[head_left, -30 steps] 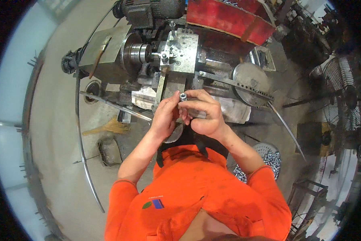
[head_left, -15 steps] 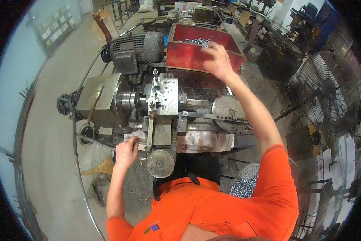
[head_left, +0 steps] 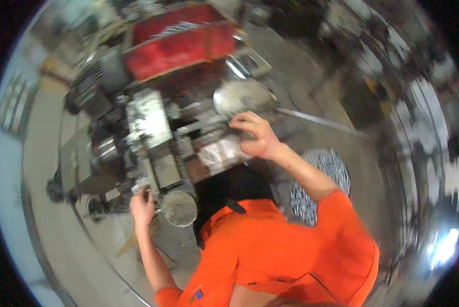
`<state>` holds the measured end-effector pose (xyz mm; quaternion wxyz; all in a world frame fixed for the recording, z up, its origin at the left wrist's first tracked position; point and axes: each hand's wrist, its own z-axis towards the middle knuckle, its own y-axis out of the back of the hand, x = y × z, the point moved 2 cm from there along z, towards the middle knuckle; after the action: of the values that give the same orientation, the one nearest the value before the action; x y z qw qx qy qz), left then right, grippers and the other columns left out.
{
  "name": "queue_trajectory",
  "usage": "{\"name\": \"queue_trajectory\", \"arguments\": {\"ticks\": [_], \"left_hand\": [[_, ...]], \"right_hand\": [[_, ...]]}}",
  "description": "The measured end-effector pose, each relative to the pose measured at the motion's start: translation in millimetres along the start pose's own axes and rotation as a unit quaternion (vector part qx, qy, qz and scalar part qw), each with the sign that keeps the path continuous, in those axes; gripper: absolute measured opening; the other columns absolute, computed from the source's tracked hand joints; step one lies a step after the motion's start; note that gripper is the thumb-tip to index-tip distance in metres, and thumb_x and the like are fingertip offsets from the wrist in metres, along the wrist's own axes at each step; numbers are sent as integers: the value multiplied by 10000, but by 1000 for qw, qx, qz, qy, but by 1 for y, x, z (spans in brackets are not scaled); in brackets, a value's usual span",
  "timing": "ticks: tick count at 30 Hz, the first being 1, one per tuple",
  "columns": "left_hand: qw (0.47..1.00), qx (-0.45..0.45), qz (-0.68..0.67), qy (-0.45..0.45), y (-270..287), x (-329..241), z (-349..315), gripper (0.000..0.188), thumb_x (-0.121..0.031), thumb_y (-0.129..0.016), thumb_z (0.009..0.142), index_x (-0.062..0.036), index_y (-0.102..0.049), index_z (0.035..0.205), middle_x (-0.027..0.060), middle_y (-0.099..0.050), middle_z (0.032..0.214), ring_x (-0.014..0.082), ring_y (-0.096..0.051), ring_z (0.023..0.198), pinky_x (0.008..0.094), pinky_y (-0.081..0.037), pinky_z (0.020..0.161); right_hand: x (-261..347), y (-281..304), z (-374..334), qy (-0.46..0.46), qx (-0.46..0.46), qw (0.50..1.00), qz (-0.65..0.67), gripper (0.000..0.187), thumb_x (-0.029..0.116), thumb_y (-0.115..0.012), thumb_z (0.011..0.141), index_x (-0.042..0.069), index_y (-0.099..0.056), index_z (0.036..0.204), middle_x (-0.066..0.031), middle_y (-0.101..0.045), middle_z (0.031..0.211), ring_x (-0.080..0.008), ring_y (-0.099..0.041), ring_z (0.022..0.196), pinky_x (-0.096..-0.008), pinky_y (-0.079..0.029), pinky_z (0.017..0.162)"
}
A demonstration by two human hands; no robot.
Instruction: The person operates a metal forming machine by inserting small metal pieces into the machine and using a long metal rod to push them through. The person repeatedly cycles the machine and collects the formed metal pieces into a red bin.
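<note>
The picture is motion-blurred. My left hand (head_left: 142, 203) reaches up to the front of a small grey lathe-like machine (head_left: 147, 125), its fingers closed round a small grey handle (head_left: 140, 187) beside a round handwheel (head_left: 178, 207). My right hand (head_left: 256, 137) rests with curled fingers on the machine's right end, just below a round metal disc (head_left: 239, 96) and by a long thin bar (head_left: 316, 120). Whether the right hand holds a small part is hidden by the blur. Both arms wear orange sleeves.
A red bin (head_left: 181, 48) with small metal pieces stands behind the machine. A dark motor (head_left: 94, 84) sits at its back left. A round container of metal parts (head_left: 324, 181) is on the floor to my right. Concrete floor (head_left: 40, 153) lies to the left.
My right hand has come back from the red bin to the machine's right end. My left hand stays at the machine's front. The view has swung and blurred.
</note>
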<state>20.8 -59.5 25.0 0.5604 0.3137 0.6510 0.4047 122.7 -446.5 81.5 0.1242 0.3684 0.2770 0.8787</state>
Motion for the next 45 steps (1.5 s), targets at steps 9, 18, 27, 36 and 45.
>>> {"name": "queue_trajectory", "arguments": {"ticks": [9, 18, 27, 36, 45], "left_hand": [[994, -7, -109, -11, -24, 56, 12, 335, 17, -523, 811, 98, -543, 1136, 197, -654, 989, 243, -633, 928, 325, -465, 818], [993, 51, -105, 4, -11, 15, 12, 363, 25, -536, 783, 113, -533, 1135, 206, -648, 1011, 237, -624, 957, 303, -455, 838], [993, 51, -100, 32, -12, 20, 9, 407, 75, -470, 750, 107, -522, 1153, 207, -625, 1074, 241, -605, 1012, 311, -446, 865], [993, 37, -110, 30, -15, 36, 12, 401, 19, -530, 769, 95, -528, 1163, 219, -622, 1078, 262, -616, 992, 327, -452, 862], [998, 17, -53, 29, -12, 27, 8, 380, -13, -541, 802, 64, -541, 1174, 216, -623, 1079, 266, -609, 1020, 343, -452, 882]], "right_hand": [[-95, 147, -206, -393, 7, 863, -318, 438, 141, -572, 657, 108, -639, 1089, -182, -654, 865, -334, -631, 826, -368, -503, 770], [-134, 74, -337, -493, 349, 753, -262, 288, 265, -563, 662, 112, -706, 860, -167, -663, 921, -313, -641, 867, -372, -510, 805], [-111, 45, -313, -540, 399, 685, -285, 337, 268, -549, 681, 40, -685, 889, -197, -654, 980, -291, -642, 918, -343, -495, 839], [-161, 34, -370, -574, 238, 740, -257, 345, 302, -580, 672, 21, -672, 849, -194, -645, 965, -350, -603, 953, -399, -485, 833], [-149, 32, -360, -552, 166, 762, -296, 290, 281, -601, 625, 36, -667, 766, -210, -637, 861, -385, -609, 832, -415, -497, 785]]}}
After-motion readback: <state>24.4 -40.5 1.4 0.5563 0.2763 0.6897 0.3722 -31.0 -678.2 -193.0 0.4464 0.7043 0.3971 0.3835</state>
